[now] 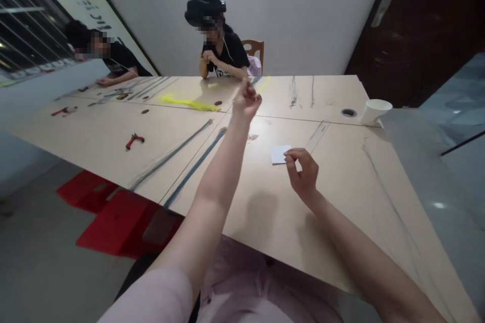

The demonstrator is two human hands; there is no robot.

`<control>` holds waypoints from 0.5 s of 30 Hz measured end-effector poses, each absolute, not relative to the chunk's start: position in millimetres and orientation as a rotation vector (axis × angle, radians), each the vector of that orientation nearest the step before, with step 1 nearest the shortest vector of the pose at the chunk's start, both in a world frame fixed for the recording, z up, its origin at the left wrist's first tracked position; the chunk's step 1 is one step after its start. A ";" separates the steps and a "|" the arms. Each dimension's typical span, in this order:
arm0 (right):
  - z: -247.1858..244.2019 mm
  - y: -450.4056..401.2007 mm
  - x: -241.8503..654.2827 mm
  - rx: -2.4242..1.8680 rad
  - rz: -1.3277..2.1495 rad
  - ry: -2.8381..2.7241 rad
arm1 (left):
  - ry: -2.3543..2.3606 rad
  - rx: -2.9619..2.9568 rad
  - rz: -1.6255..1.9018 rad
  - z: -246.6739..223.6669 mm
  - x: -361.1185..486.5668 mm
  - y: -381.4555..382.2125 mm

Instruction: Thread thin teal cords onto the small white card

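Note:
My left hand (pixel 247 98) is raised over the middle of the table, fingers curled; whatever it may hold is too small to make out. My right hand (pixel 304 169) pinches the right edge of a small white card (pixel 279 155) above the tabletop. Between the two lies a little pile of gold-coloured pieces (pixel 253 137). A clear ruler (pixel 319 136) lies behind my right hand. Bundles of blue-grey strands (pixel 197 161) stretch across the table left of my left forearm, and yellow strands (pixel 191 104) lie beyond them.
Red-handled pliers (pixel 135 141) lie on the left part of the table (pixel 227 212). A white cup (pixel 376 111) stands at the right edge, near a round cable hole (pixel 348 112). Two people sit across the far side. Red stools (pixel 117 222) are below the near edge.

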State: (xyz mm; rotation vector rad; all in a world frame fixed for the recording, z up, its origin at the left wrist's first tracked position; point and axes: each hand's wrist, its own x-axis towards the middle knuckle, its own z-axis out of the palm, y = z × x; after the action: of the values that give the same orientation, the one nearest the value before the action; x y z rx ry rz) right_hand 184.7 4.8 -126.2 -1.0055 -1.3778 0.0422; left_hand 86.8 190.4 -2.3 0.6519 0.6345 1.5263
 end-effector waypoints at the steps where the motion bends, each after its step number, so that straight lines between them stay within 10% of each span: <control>1: -117.0 -5.0 175.3 -0.962 0.075 -1.435 | 0.657 0.565 1.455 -26.9 91.2 193.3; 15: -99.0 -81.5 76.8 -0.862 0.772 -1.955 | 0.543 0.274 1.197 -168.9 96.5 184.2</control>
State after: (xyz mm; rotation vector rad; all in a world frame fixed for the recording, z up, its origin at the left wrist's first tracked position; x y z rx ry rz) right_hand 76.8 -81.5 -99.0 -0.8619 -1.9553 0.7723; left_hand 96.5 184.2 -168.9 0.2736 0.5432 1.1969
